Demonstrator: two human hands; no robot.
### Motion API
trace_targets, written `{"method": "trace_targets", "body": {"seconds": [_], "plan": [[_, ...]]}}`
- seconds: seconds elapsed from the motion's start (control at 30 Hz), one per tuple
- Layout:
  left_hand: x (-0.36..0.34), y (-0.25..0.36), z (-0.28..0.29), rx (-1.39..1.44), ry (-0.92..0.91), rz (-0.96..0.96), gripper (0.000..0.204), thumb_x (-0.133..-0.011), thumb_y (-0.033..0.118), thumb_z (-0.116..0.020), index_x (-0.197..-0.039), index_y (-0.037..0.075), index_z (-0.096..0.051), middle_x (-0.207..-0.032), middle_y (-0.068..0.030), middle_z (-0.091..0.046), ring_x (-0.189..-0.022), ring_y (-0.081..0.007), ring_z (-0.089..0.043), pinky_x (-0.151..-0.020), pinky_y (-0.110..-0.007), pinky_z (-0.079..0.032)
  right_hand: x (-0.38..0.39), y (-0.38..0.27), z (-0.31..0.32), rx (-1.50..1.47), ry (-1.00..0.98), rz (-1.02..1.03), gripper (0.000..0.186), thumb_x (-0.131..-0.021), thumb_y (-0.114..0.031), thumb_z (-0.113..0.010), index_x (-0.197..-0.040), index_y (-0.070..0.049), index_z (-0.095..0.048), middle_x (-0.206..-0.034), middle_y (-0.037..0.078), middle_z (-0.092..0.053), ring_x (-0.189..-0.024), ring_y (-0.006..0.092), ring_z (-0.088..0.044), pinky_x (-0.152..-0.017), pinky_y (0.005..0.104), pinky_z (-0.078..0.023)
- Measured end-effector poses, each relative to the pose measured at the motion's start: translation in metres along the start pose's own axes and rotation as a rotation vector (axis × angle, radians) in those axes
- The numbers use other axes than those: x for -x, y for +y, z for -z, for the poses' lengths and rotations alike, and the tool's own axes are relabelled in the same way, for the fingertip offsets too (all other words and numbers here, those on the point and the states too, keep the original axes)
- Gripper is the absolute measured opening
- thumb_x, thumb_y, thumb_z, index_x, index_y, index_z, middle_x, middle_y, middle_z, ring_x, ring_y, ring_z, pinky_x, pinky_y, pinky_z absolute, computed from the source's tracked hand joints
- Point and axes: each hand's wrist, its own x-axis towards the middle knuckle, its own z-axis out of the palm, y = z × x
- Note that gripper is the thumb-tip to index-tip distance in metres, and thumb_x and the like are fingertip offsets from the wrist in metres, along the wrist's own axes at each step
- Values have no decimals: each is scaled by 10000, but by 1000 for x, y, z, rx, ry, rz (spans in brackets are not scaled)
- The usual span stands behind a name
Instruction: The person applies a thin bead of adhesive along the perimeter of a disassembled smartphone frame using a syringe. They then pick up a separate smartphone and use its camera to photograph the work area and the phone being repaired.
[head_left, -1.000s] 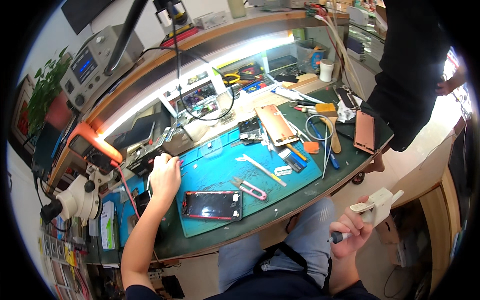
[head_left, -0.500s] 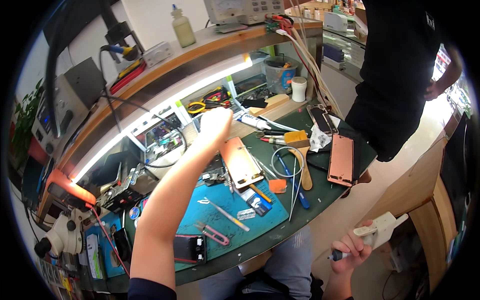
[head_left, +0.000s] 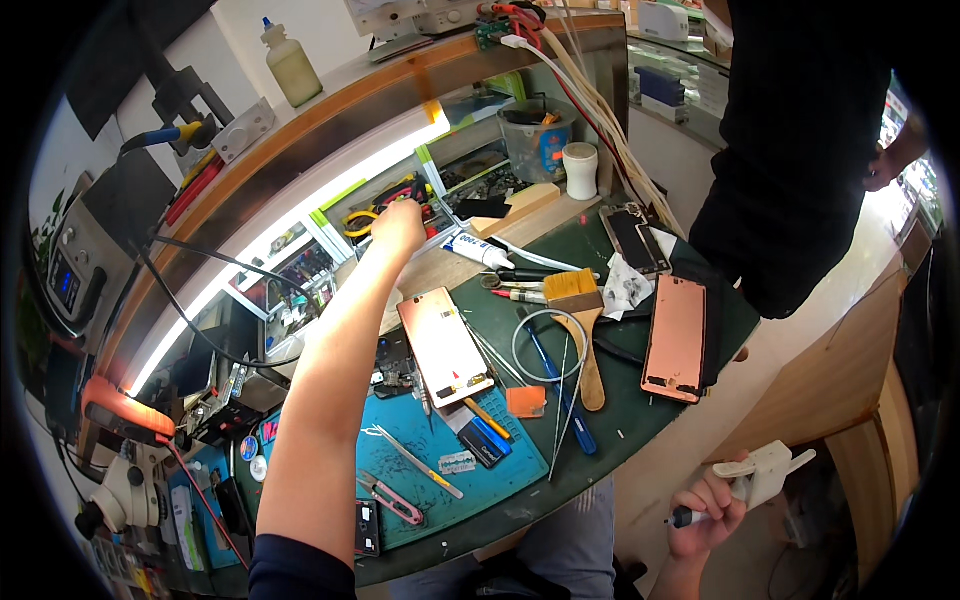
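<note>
My left hand [head_left: 398, 228] reaches into the lit shelf at the back of the bench, beside yellow-handled pliers [head_left: 362, 222], its fingers bent and whatever they grip hidden. A white glue tube [head_left: 475, 250] lies just right of it, and a rose-gold phone housing [head_left: 445, 345] below it. My right hand [head_left: 705, 520], low at the right beyond the bench edge, grips a white plastic tool [head_left: 762, 470] with a dark piece at its near end. On the blue mat [head_left: 415, 460] are pink-handled snips [head_left: 390, 497], a thin yellow-handled tool [head_left: 440, 485] and a razor blade [head_left: 457, 462].
A wooden brush [head_left: 587, 360], blue screwdriver [head_left: 575, 420], pink phone panel [head_left: 672, 340], white jar [head_left: 580, 170] and bucket [head_left: 535, 140] crowd the bench. A microscope [head_left: 120, 495] and orange multimeter [head_left: 125, 410] are at the left. A person [head_left: 790, 160] in dark clothing stands at the right.
My left hand has moved from the bench's left part up and rightward into the back shelf. My right hand still holds the white tool. The camera's view has shifted too.
</note>
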Motion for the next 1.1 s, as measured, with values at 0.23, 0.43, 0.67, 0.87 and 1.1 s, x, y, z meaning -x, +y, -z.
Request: {"method": "trace_targets", "body": {"seconds": [0.23,0.43,0.67,0.87,1.1], "plan": [[3,11,8,-30,-7,58,263,-845,96,-668,-1087,26,-744,-1157,-205,-724,-1115,-358,-693,-908,-459,-577,5,-2,1,17,87,38,655,-903,-62,-569,-1533,-199,-453,-828,-34,-482,-680,40,-456,-763,255,-375],[10,-12,19,159,-1,15,263,-846,107,-696,-1087,14,-743,-1095,-200,-739,-969,-335,-734,-855,-429,-594,12,-3,-2,36,65,2,635,-913,-64,-573,-1526,-188,-457,-853,-30,-507,-694,45,-459,-766,262,-365],[178,50,81,1340,-343,-240,194,-947,87,-707,-1112,-14,-690,-937,-97,-742,-824,-140,-709,-736,-281,-577,-4,32,-47,145,-50,87,653,-936,-228,-653,-1548,-260,-430,-923,-50,-503,-882,92,-471,-869,315,-360],[315,60,120,1563,-621,-237,157,-948,35,-697,-1091,-24,-675,-970,-103,-729,-919,-162,-716,-767,-280,-577,-15,77,-86,174,-158,-26,671,-977,-326,-611,-1592,-280,-347,-1049,-34,-550,-1007,136,-472,-911,344,-382],[398,46,132,1797,-618,-175,151,-963,30,-685,-1093,-46,-664,-1048,-117,-730,-997,-171,-719,-868,-288,-594,-3,123,-111,59,-169,-170,578,-1011,-305,-582,-1557,-269,-394,-1085,-22,-578,-1066,138,-499,-975,348,-399]]}}
